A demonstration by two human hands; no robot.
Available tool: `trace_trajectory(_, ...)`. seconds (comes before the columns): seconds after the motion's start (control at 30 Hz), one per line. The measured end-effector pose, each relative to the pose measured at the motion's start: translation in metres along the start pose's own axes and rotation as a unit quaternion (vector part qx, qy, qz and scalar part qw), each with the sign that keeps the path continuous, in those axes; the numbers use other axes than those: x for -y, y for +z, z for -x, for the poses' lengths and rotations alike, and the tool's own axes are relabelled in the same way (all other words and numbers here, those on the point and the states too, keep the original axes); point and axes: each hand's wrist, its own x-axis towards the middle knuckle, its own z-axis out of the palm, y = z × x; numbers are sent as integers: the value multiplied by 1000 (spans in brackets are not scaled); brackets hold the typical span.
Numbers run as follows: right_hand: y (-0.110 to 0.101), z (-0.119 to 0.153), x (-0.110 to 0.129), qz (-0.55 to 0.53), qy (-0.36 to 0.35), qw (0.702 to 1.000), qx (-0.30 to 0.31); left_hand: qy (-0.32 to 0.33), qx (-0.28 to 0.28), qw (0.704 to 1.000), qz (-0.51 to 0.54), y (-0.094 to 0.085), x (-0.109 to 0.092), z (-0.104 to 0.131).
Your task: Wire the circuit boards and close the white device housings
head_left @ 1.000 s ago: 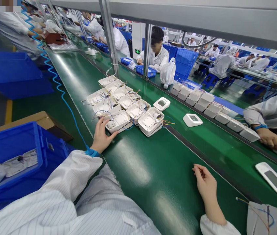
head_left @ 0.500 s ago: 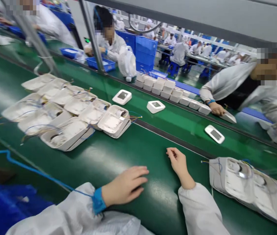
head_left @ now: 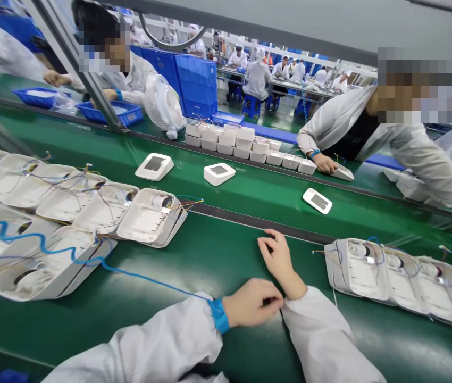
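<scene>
My left hand (head_left: pixel 253 302), wearing a blue wrist strap (head_left: pixel 220 316) with a coiled blue cord, has its fingers curled and its thumb and fingertips pinched at the cuff of my right sleeve (head_left: pixel 294 301). Just beyond it, my right hand (head_left: pixel 277 259) is raised over the green work surface (head_left: pixel 194 271), thumb and fingers loosely bent and apart, with nothing in them. To the right of my hands stands a row of white plastic housings (head_left: pixel 365 274) with wires inside. More open white housings (head_left: pixel 146 215) with motors and loose wires lie at the left.
On the green belt (head_left: pixel 258 186) sit three white devices with dark screens: one at left (head_left: pixel 154 166), one in the middle (head_left: pixel 218 173) and one at right (head_left: pixel 317 201). Beyond are stacked white parts (head_left: pixel 226 141), a white fan (head_left: pixel 164 106), blue crates (head_left: pixel 196 85) and co-workers.
My left hand has moved right to my right cuff, its fingers going from spread to curled. My right hand's thumb and fingers have parted. The view has turned right.
</scene>
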Motion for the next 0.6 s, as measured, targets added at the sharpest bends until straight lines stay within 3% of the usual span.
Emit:
trace_trajectory(0.1,-4,-22,-21,128,1,991,-46,-61,-49,997,16,-17,4,-5)
trace_trajectory(0.27,-23,-88,-65,304,222,926,-9,-57,-47,997,35,-16,8,-7)
trace_trajectory(0.4,-32,-124,-95,324,299,898,-5,-38,-37,998,21,-14,10,-6)
trace_trajectory(0.6,-22,-128,-110,308,300,903,2,-25,-29,999,9,-14,13,-5)
